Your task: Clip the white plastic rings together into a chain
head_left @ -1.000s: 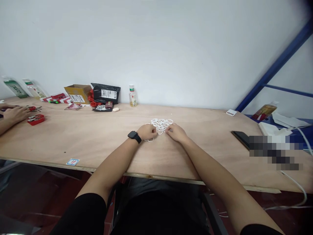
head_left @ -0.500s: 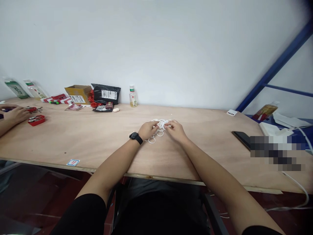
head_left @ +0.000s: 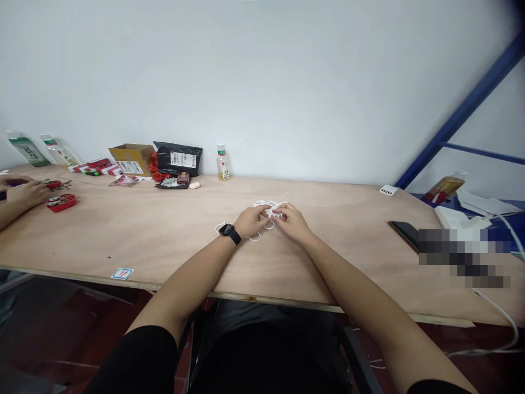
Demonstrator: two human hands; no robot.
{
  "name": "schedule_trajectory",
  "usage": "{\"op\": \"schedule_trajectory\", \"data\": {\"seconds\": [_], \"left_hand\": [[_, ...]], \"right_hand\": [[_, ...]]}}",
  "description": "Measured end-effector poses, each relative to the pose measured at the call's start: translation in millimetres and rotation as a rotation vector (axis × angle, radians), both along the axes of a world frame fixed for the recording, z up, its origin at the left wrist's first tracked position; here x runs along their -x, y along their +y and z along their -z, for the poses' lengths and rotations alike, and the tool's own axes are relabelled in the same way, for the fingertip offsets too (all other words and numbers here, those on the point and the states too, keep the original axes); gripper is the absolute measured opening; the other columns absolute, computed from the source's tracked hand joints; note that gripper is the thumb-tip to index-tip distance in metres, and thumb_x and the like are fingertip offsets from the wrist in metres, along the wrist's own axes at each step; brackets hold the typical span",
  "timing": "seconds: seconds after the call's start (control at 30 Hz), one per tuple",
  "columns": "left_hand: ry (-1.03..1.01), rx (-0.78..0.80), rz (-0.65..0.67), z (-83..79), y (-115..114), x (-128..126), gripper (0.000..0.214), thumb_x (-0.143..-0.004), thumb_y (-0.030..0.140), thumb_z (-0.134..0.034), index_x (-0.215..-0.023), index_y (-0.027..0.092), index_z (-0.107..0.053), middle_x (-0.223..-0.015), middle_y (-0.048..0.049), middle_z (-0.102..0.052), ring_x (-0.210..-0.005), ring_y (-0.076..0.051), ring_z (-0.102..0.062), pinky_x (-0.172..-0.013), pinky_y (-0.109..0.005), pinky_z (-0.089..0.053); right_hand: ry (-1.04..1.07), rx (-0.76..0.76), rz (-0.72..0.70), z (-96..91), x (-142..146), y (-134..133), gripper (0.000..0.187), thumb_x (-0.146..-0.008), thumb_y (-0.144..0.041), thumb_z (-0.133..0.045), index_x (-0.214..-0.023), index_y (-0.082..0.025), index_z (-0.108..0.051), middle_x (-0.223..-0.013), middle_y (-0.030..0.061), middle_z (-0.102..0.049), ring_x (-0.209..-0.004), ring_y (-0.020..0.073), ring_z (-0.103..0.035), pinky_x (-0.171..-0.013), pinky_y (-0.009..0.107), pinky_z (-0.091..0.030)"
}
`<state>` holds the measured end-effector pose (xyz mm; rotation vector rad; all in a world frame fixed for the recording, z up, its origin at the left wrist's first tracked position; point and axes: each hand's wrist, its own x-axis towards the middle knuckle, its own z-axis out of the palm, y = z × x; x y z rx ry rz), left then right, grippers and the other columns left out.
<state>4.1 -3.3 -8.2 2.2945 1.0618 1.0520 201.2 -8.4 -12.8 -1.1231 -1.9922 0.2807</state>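
A loose tangle of thin white rubber rings (head_left: 270,208) lies on the plywood table (head_left: 123,230), partly hidden under my hands. My left hand (head_left: 251,221), with a black smartwatch (head_left: 229,234) on its wrist, pinches loops at the tangle's left side. My right hand (head_left: 293,221) grips the same tangle from the right, its fingertips close to those of the left. A few loops stick out below and to the left of my left hand.
At the far left, a co-worker's hand (head_left: 24,195) works beside a red tray (head_left: 61,203) with small parts. Along the wall stand a cardboard box (head_left: 130,159), a black bag (head_left: 178,158) and a small bottle (head_left: 222,164). A phone (head_left: 405,234) lies at right.
My hands have drawn closer together over the tangle and cover more of it. A white loop now sticks out to the left, near my watch.
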Motion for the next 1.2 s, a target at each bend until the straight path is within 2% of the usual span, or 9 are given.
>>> {"op": "schedule_trajectory", "data": {"seconds": [0.17,0.3,0.4,0.53,0.67,0.77,0.93,1.07,1.2], "left_hand": [[-0.032,-0.072,-0.117,4.2,7,2,0.028,-0.086,0.026,-0.059,-0.112,0.021,-0.065,-0.089,-0.0016,-0.073,-0.070,-0.012,-0.064,-0.071,-0.024,-0.051],[0.027,-0.122,-0.193,2.8,9,3,0.023,-0.084,0.028,-0.061,-0.105,0.020,-0.069,-0.098,-0.0044,-0.073,-0.075,-0.015,-0.065,-0.077,-0.028,-0.052],[0.062,-0.112,-0.166,-0.1,5,1,0.027,-0.086,0.031,-0.059,-0.109,0.020,-0.069,-0.103,-0.0053,-0.073,-0.078,-0.016,-0.066,-0.081,-0.030,-0.052],[0.014,-0.069,-0.076,-1.8,1,-1,0.029,-0.090,0.032,-0.054,-0.114,0.023,-0.067,-0.106,-0.0036,-0.073,-0.085,-0.016,-0.067,-0.082,-0.028,-0.052],[-0.040,-0.061,-0.045,-0.5,0,-2,0.032,-0.089,0.035,-0.056,-0.117,0.022,-0.065,-0.094,-0.0026,-0.074,-0.076,-0.014,-0.066,-0.073,-0.025,-0.051],[0.001,-0.048,-0.041,-1.2,-2,-2,0.030,-0.089,0.037,-0.056,-0.112,0.021,-0.067,-0.083,-0.0019,-0.073,-0.068,-0.013,-0.064,-0.066,-0.023,-0.048],[0.064,-0.093,-0.048,-5.9,-6,-3,0.024,-0.089,0.036,-0.055,-0.098,0.020,-0.071,-0.080,-0.0018,-0.073,-0.068,-0.012,-0.062,-0.064,-0.022,-0.044],[0.047,-0.104,-0.070,-6.9,-7,-4,0.022,-0.088,0.033,-0.056,-0.092,0.018,-0.070,-0.077,-0.0016,-0.071,-0.065,-0.012,-0.060,-0.062,-0.021,-0.042],[0.006,-0.088,-0.044,-7.6,-6,-3,0.024,-0.090,0.034,-0.053,-0.087,0.016,-0.069,-0.076,-0.0017,-0.070,-0.064,-0.011,-0.059,-0.061,-0.021,-0.041]], "right_hand": [[-0.101,0.087,0.160,-0.8,-2,2,0.021,-0.082,-0.031,-0.063,-0.097,-0.020,-0.072,-0.098,0.0069,-0.064,-0.082,0.0178,-0.059,-0.077,0.031,-0.046],[-0.093,0.131,0.217,-0.1,-4,4,0.020,-0.081,-0.030,-0.062,-0.094,-0.019,-0.073,-0.094,0.0073,-0.065,-0.080,0.0184,-0.059,-0.077,0.032,-0.046],[0.012,0.073,0.140,-0.3,-2,3,0.021,-0.082,-0.033,-0.062,-0.094,-0.019,-0.072,-0.094,0.0067,-0.065,-0.074,0.0167,-0.058,-0.074,0.031,-0.047],[0.078,0.034,0.042,-1.6,2,-2,0.021,-0.083,-0.034,-0.061,-0.095,-0.020,-0.072,-0.096,0.0058,-0.065,-0.070,0.0148,-0.057,-0.070,0.030,-0.047],[0.023,0.001,-0.008,-2.5,4,-4,0.014,-0.082,-0.023,-0.059,-0.087,-0.022,-0.072,-0.091,0.0044,-0.066,-0.078,0.0162,-0.059,-0.072,0.029,-0.046],[-0.018,-0.004,-0.009,-2.4,4,-3,0.015,-0.081,-0.019,-0.057,-0.083,-0.022,-0.072,-0.087,0.0037,-0.066,-0.078,0.0166,-0.059,-0.072,0.029,-0.045],[-0.073,-0.001,-0.031,-1.2,3,-2,0.014,-0.079,-0.017,-0.057,-0.081,-0.021,-0.070,-0.083,0.0031,-0.065,-0.076,0.0164,-0.057,-0.071,0.029,-0.044],[0.023,-0.006,-0.056,-2.7,4,-4,0.012,-0.079,-0.019,-0.058,-0.083,-0.021,-0.068,-0.090,0.0036,-0.065,-0.079,0.0161,-0.058,-0.072,0.029,-0.045],[0.127,0.005,-0.037,-7.1,4,-7,0.015,-0.084,-0.030,-0.059,-0.092,-0.021,-0.069,-0.089,0.0045,-0.067,-0.070,0.0150,-0.057,-0.067,0.028,-0.046]]}}
